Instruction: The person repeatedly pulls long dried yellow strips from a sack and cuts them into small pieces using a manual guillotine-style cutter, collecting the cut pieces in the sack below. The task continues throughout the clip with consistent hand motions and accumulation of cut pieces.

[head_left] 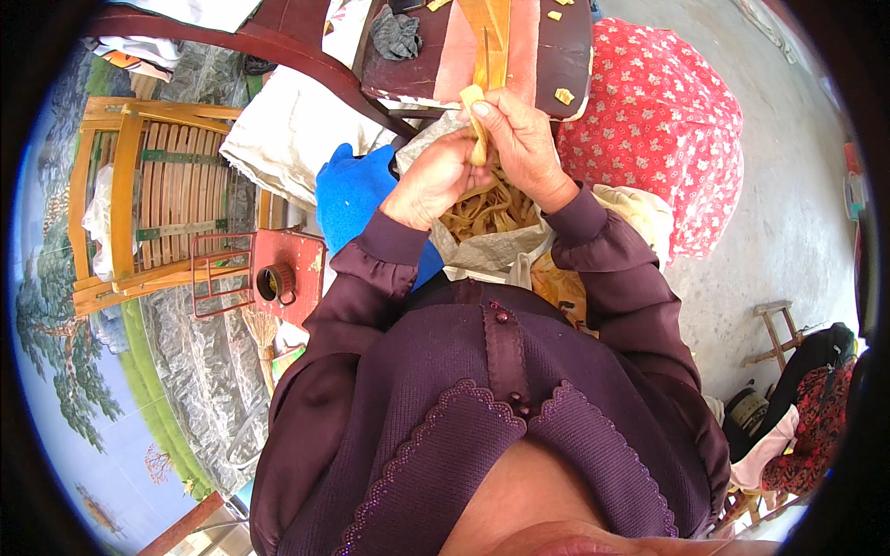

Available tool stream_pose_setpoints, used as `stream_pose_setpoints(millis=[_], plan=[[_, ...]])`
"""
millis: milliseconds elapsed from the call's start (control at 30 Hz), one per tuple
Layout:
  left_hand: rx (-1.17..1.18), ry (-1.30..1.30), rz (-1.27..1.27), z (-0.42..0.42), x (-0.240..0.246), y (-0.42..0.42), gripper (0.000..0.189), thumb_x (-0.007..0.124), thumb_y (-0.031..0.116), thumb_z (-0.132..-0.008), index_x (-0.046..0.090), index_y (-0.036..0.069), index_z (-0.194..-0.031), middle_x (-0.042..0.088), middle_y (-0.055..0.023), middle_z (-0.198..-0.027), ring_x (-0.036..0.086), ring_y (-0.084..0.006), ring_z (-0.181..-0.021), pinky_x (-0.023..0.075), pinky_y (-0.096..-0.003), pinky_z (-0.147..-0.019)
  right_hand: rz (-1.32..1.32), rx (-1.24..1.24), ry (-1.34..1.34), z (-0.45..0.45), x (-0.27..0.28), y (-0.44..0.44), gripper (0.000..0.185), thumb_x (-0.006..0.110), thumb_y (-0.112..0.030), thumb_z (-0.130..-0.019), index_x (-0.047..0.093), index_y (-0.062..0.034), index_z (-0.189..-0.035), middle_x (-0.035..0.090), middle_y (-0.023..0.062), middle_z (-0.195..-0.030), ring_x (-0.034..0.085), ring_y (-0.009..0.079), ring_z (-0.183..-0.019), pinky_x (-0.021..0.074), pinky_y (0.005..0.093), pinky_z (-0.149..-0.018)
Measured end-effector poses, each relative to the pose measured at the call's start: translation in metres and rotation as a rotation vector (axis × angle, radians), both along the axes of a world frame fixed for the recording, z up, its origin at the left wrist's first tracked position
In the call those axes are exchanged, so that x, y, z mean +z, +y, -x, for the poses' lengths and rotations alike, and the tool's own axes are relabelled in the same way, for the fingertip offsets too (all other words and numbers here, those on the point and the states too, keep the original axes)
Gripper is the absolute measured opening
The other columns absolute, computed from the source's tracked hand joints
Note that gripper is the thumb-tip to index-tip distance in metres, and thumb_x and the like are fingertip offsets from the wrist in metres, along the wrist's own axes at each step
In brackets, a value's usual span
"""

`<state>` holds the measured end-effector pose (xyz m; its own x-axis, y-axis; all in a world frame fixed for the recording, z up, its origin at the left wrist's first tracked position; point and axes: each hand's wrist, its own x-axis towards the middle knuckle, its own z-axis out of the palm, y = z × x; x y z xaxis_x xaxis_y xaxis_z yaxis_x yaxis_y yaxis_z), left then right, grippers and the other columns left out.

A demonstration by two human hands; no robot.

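Both hands meet over an open woven sack point(497, 249). My left hand point(439, 179) has its fingers closed around the lower part of a pale yellow, folded strip point(478, 128). The thumb and fingers of my right hand point(520, 135) pinch the same strip higher up. Curled tan strips point(483, 212) fill the sack beneath; what they are made of I cannot tell. Just beyond my hands, a wooden tool point(495, 35) with a narrow dark line along it rests on a pink cloth point(455, 59), laid over a dark chair seat point(564, 59).
Yellow scraps point(564, 96) and a crumpled grey cloth point(395, 33) lie on the seat. A blue cloth point(354, 187) hangs left of the sack; red floral fabric point(660, 132) bulges at right. Further left are a slatted folding chair point(182, 187) and a mug point(276, 283) on a red surface.
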<state>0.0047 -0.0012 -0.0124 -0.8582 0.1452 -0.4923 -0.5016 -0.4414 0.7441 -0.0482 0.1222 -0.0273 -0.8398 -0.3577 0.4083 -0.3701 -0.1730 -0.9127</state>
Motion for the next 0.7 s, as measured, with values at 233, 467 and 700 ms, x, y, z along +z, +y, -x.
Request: stream_pose_setpoints(millis=[233, 467, 700], plan=[[0.095, 0.896, 1.448, -0.002, 0.025, -0.01, 0.022, 0.048, -0.002, -0.081, 0.064, 0.004, -0.094, 0.059, -0.0122, -0.09, 0.062, -0.0275, -0.084, 0.0475, -0.0374, -0.076, 0.095, 0.035, -0.229, 0.01, -0.005, -0.008, 0.019, 0.051, -0.016, -0.096, 0.055, -0.0008, -0.086, 0.056, 0.004, -0.068, 0.053, 0.0145, -0.058, 0.0418, 0.0299, -0.053], [0.229, 1.041, 1.336, 0.002, 0.02, -0.008, 0.025, 0.05, -0.009, -0.081, 0.056, 0.002, -0.102, 0.057, -0.0152, -0.095, 0.059, -0.0312, -0.088, 0.0473, -0.0345, -0.076, 0.164, 0.43, -0.544, 0.004, 0.001, 0.0, 0.023, 0.049, -0.021, -0.097, 0.056, 0.0, -0.092, 0.054, 0.0032, -0.07, 0.046, 0.0108, -0.054, 0.0391, 0.0261, -0.053], [0.268, 0.581, 0.378, 0.004, 0.016, -0.013, 0.011, 0.052, 0.006, -0.093, 0.056, 0.001, -0.102, 0.061, -0.0049, -0.091, 0.06, -0.0149, -0.082, 0.0488, -0.0279, -0.076, -0.229, 0.012, 0.356, 0.006, 0.025, 0.011, 0.019, 0.059, -0.017, -0.09, 0.06, 0.0003, -0.098, 0.062, 0.0165, -0.078, 0.064, 0.0241, -0.07, 0.0474, 0.0342, -0.062]])
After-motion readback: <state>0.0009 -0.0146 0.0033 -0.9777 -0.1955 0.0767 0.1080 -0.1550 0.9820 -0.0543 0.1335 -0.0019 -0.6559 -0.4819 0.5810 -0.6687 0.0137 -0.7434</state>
